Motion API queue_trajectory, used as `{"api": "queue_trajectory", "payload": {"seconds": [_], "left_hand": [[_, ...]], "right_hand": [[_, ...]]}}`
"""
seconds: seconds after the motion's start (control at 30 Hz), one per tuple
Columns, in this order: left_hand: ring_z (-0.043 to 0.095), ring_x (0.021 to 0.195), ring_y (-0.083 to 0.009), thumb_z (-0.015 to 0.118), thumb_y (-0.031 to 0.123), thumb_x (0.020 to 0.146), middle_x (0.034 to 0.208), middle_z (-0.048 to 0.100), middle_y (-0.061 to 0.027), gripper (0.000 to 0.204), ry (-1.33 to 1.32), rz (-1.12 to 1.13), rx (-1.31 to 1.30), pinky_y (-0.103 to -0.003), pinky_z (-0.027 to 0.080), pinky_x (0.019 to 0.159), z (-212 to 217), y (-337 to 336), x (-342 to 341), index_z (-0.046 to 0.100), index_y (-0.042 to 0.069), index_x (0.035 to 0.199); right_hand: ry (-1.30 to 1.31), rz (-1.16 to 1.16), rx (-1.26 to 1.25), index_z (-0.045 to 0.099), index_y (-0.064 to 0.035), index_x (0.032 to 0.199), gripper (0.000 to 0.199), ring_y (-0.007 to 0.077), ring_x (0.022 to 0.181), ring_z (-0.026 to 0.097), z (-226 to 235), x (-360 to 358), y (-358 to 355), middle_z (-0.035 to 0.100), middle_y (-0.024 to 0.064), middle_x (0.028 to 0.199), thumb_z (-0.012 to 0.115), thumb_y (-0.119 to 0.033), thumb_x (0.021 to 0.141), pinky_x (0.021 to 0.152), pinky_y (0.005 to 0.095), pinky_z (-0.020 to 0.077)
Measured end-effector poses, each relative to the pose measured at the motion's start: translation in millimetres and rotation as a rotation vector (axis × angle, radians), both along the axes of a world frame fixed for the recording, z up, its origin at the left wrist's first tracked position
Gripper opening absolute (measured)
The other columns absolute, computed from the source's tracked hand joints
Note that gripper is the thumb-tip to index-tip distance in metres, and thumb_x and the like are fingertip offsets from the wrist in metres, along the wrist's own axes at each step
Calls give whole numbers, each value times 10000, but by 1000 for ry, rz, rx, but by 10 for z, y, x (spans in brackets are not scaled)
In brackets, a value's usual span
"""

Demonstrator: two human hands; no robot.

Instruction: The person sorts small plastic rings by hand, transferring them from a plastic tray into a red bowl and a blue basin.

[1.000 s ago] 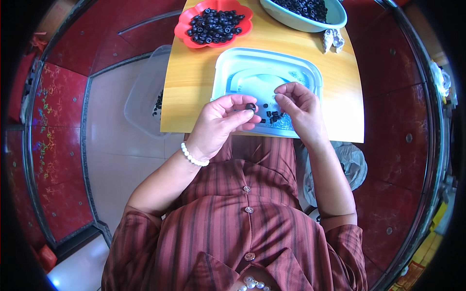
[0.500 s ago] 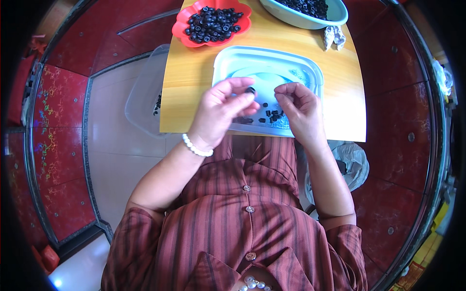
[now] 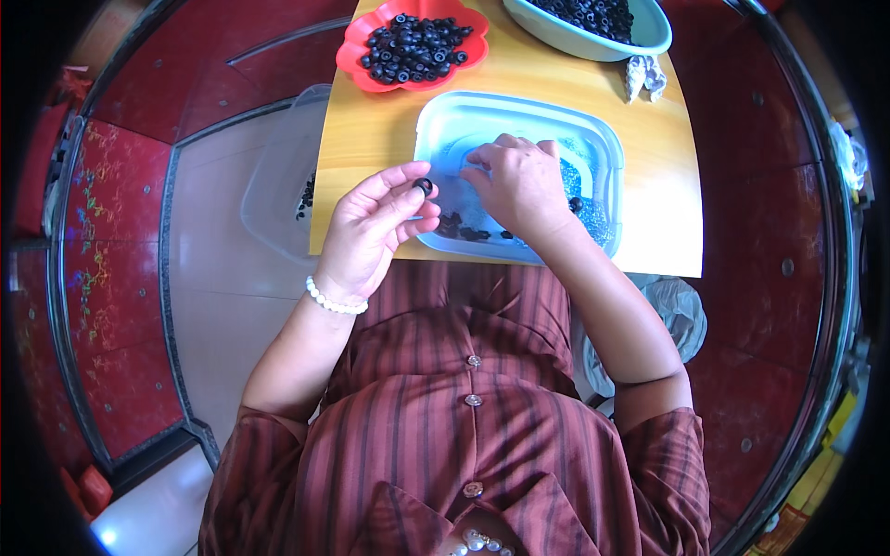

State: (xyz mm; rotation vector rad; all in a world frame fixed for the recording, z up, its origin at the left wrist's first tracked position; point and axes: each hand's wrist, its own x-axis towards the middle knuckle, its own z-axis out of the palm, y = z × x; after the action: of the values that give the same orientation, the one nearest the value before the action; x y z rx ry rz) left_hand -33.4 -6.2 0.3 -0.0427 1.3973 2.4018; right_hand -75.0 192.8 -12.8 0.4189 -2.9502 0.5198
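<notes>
Black ring [image 3: 423, 186] sits pinched, hands [image 3: 371, 211] [image 3: 527, 190] apart, right palm-down.

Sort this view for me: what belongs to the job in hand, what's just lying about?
Likely in the job:
black part in the left hand
blue tray under the right hand, with small black pieces
red dish and green basin, both holding black parts

Likely lying about:
crumpled pale item near the basin
plastic bag at right
clear floor bin, less surely: black bits inside
</notes>
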Motion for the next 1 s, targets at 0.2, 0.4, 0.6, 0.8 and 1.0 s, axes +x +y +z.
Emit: {"api": "queue_trajectory", "payload": {"seconds": [0.2,0.4,0.6,0.8,1.0], "left_hand": [[646,883,-158,585,50,899,993,651,-77,242,-34,-30,84,-282,544,789,-17,-31,73,582,19,1139],[654,899,-171,590,43,892,1011,651,-85,234,-42,-53,149,-289,554,801,63,13,133,593,10,1124],[654,917,-181,593,19,883,1021,647,-96,220,-21,-97,234,-301,564,808,177,198,211,601,9,1102],[646,951,-205,569,3,889,1044,645,-119,222,-30,-118,185,-347,559,835,130,178,294,589,12,1109],[643,970,-215,550,12,902,1055,643,-133,213,-76,-156,215,-352,567,817,118,153,356,588,16,1112]], "right_hand": [[-13,26,-75,678,-140,868,126,216,812,626,41,16,-28,656,54,831,653,-217,772,771,376,387],[-507,-73,-1049,615,-18,840,116,51,724,570,379,335,97,635,16,792,698,-86,796,649,223,464],[-446,83,-1313,616,-19,857,96,73,760,582,579,583,64,634,7,820,684,-3,791,716,234,473],[-371,152,-1107,625,-22,838,111,71,745,579,615,625,134,628,9,793,713,-27,770,679,238,478],[-508,131,-1049,627,-9,838,131,74,711,582,663,659,199,623,16,716,725,-72,777,643,231,470]]}}
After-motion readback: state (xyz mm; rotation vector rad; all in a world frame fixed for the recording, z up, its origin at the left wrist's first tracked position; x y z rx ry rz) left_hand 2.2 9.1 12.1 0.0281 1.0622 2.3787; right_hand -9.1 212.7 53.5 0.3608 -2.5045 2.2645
